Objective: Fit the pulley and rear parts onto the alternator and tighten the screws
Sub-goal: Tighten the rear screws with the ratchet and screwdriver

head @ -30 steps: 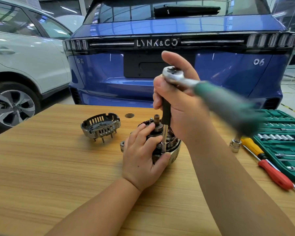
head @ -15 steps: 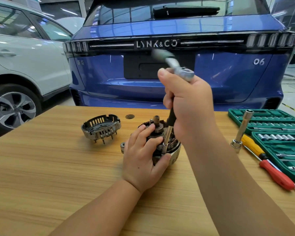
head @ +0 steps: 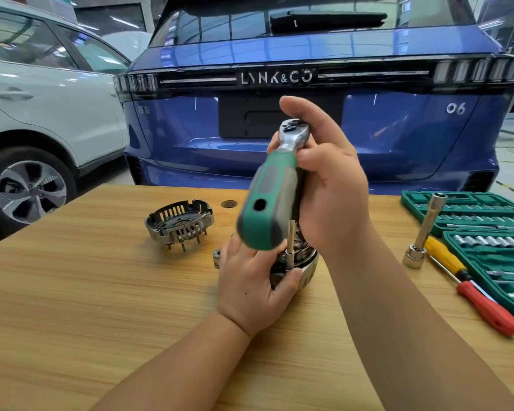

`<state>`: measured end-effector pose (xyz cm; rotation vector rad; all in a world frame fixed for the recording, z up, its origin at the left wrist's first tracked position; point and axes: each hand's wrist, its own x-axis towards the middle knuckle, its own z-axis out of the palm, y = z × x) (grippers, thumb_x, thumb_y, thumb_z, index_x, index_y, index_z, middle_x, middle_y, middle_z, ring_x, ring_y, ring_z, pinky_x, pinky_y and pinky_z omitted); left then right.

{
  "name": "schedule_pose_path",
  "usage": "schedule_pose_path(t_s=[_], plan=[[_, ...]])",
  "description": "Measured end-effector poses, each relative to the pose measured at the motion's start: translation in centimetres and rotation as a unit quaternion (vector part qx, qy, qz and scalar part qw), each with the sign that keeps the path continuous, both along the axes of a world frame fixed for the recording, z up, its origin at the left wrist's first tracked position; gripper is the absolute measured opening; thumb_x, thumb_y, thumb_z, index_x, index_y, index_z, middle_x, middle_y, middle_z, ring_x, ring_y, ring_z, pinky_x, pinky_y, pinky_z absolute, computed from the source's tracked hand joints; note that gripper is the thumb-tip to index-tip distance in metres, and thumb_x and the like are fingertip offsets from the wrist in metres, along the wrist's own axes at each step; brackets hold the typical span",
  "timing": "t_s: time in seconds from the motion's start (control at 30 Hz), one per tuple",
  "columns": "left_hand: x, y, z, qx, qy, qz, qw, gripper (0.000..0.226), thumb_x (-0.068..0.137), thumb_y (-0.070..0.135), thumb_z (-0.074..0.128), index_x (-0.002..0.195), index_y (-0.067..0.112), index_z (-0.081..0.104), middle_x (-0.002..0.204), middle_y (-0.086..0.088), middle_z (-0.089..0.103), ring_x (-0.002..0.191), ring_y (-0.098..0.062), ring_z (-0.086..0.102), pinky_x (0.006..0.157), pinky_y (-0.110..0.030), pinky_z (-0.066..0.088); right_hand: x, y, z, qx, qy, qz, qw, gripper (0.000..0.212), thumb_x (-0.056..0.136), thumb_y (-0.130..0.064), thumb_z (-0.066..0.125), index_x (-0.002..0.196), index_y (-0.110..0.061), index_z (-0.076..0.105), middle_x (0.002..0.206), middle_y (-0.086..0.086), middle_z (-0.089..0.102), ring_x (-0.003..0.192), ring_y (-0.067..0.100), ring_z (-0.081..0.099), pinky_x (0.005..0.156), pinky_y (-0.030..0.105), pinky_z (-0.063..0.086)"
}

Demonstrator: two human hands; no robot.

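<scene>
The alternator (head: 307, 269) stands on the wooden table (head: 86, 307), mostly hidden behind my hands. My left hand (head: 252, 287) grips its near side, thumb on the rim. My right hand (head: 327, 185) holds the head of a ratchet wrench (head: 269, 197) with a green handle that points toward me. The wrench's extension and socket (head: 290, 247) stand upright on a fastener on top of the alternator. A slotted metal rear cover (head: 180, 223) lies on the table to the left, apart from the alternator.
A green socket set case (head: 487, 232) lies open at the right. Beside it are a long upright socket (head: 423, 232) and a yellow-and-red screwdriver (head: 469, 286). A small round washer (head: 229, 204) lies near the table's far edge. A blue car (head: 309, 84) and white car (head: 42, 99) stand behind.
The ratchet handle has swung round from pointing away at the back to pointing toward me. My left hand stays on the alternator.
</scene>
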<state>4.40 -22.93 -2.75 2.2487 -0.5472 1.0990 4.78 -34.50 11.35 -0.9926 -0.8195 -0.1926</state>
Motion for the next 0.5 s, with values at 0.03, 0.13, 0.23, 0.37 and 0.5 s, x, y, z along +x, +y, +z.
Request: schedule_pose_path(t_s=[0.03,0.13,0.23,0.37,0.5], plan=[[0.0,0.0,0.0,0.001,-0.002,0.0,1.0,0.04,0.085,0.047,0.056,0.104,0.016,0.071,0.127,-0.006,0.062,0.128,-0.029,0.047,0.101,-0.05,0.041,0.1,-0.2,0.0,0.009,0.012,0.032,0.999,0.045,0.072,-0.022,0.055,0.114,-0.025,0.071,0.083,0.008,0.055,0.073,0.017,0.053,0.07,0.034,0.044],[0.0,0.0,0.0,0.0,0.007,0.002,1.0,0.039,0.084,0.047,0.056,0.102,0.016,0.071,0.133,-0.006,0.06,0.134,-0.031,0.044,0.104,-0.046,0.037,0.0,-0.6,0.2,-0.01,0.032,0.02,0.999,0.045,0.08,-0.03,0.059,0.124,-0.02,0.062,0.081,0.004,0.058,0.071,0.014,0.053,0.07,0.033,0.043],[-0.1,0.0,-0.1,0.0,0.024,0.008,1.0,0.04,0.084,0.048,0.056,0.101,0.015,0.072,0.139,-0.007,0.058,0.138,-0.029,0.042,0.106,-0.053,0.038,-0.6,0.1,0.5,-0.037,0.066,-0.095,0.993,0.038,0.089,-0.029,0.067,0.123,-0.013,0.058,0.071,-0.008,0.06,0.063,0.011,0.051,0.063,0.027,0.046],[-0.1,0.1,-0.1,0.004,0.035,0.004,0.999,0.046,0.085,0.049,0.054,0.11,0.016,0.073,0.141,-0.008,0.056,0.14,-0.032,0.04,0.106,-0.058,0.038,-0.7,-0.1,0.8,-0.039,0.12,-0.194,0.973,0.018,0.092,-0.022,0.071,0.086,-0.009,0.06,0.06,-0.004,0.05,0.052,0.012,0.041,0.051,0.023,0.038],[0.0,0.0,-0.1,0.001,0.022,0.007,1.0,0.045,0.085,0.049,0.054,0.106,0.013,0.073,0.14,-0.009,0.057,0.139,-0.034,0.042,0.105,-0.057,0.039,-0.9,-0.3,0.7,-0.014,0.08,-0.098,0.992,0.027,0.097,-0.005,0.061,0.118,-0.022,0.058,0.085,0.011,0.061,0.06,0.016,0.047,0.063,0.028,0.045]])
